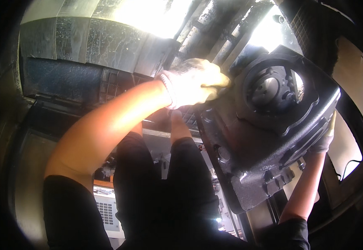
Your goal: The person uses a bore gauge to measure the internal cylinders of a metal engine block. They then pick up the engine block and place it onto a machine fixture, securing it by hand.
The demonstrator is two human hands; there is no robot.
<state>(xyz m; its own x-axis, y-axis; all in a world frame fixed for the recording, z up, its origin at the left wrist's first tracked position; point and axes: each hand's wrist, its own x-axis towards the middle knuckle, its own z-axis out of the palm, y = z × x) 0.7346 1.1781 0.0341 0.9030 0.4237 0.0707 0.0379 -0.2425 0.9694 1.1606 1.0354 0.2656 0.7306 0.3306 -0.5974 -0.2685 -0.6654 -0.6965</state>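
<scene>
A large black metal casting [252, 146] with a round flanged opening fills the right side of the head view, tilted. Parts inside the machine show through its ring. My right hand [325, 137], in a light glove with a grey cuff, grips the casting's right side; its fingertips are partly hidden behind the edge. At the casting's upper left is my left hand [196, 83], in a pale work glove. Its fingers are bent together and point toward the ring. Glare and the glove hide whatever is between them.
Wet metal cover panels [110, 43] line the upper left of the machine enclosure. Slatted metal rails [214, 29] run behind my left hand, under bright light. Below, a white vented box [108, 212] shows beside my legs. A pale panel [350, 83] curves along the right.
</scene>
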